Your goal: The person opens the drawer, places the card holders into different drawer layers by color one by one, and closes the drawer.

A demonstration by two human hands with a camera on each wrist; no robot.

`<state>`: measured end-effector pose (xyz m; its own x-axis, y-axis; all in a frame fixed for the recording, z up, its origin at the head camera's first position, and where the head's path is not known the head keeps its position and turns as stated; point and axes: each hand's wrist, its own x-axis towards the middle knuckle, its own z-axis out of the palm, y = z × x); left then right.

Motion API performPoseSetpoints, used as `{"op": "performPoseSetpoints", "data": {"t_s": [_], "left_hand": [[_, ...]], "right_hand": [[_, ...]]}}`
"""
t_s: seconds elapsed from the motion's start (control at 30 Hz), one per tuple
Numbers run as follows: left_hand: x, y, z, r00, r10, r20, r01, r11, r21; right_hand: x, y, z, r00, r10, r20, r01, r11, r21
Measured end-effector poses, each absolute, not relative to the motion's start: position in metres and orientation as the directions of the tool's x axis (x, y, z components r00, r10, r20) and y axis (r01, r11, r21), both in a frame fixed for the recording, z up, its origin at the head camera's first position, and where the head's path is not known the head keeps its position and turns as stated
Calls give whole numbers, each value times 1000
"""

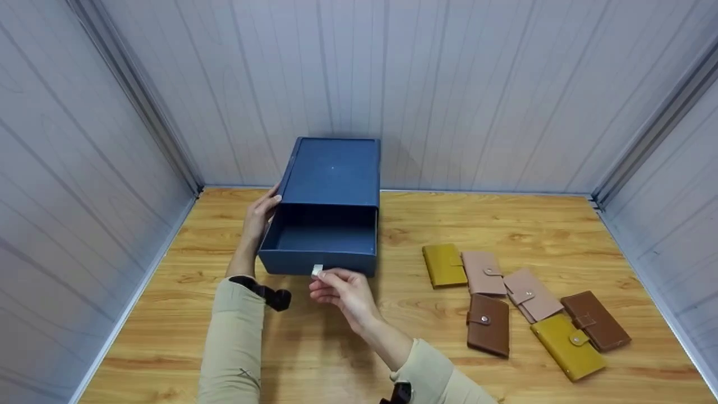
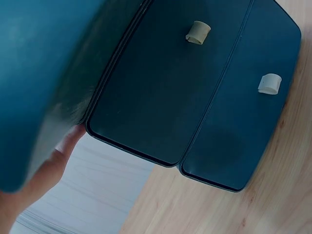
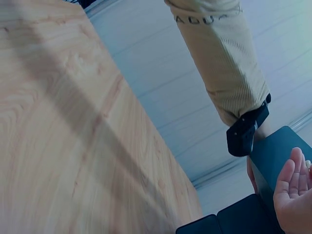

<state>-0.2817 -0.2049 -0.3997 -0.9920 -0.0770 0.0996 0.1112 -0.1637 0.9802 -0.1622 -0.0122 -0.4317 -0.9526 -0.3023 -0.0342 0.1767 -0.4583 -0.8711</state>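
A blue drawer cabinet (image 1: 334,171) stands against the back wall, its top drawer (image 1: 297,261) pulled out toward me. The inside of that drawer shows bare blue plastic. My right hand (image 1: 353,300) pinches the small white pull tab (image 1: 317,269) on the drawer front between thumb and fingers. With extended fingers, my left hand (image 1: 259,217) rests along the cabinet's left side, thumb near the top front edge. In the left wrist view, two lower drawers (image 2: 156,92) are closed, each with a pale tab (image 2: 198,32).
To the right on the wooden table (image 1: 426,336) lie several small snap-strap card wallets: mustard ones (image 1: 443,265), pink ones (image 1: 483,275) and brown ones (image 1: 488,334). Pale panel walls (image 1: 477,95) enclose the table at the back and both sides.
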Motion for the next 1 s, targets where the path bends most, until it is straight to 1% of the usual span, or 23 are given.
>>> {"op": "performPoseSetpoints", "data": {"t_s": [0.17, 0.4, 0.63, 0.83, 0.87, 1.0], "left_hand": [[-274, -200, -390, -994, -57, 95, 104, -178, 979], [-263, -194, -376, -994, -77, 78, 91, -190, 978], [-263, -195, -376, -993, -105, 60, 76, -162, 984], [-272, -199, -387, -990, -110, 93, 107, -139, 984], [-274, -200, -389, -989, -111, 99, 114, -136, 984], [-281, -203, -398, -985, -119, 122, 137, -126, 983]], "right_hand": [[-156, -13, -428, -947, -308, -89, 233, -469, -852], [-151, -16, -432, -950, -301, -83, 227, -483, -846], [-146, -18, -432, -950, -301, -88, 230, -477, -848], [-147, -19, -440, -951, -308, -33, 181, -468, -865], [-155, -22, -459, -952, -306, 9, 142, -468, -872], [-161, -22, -478, -949, -308, 61, 94, -466, -880]]}}
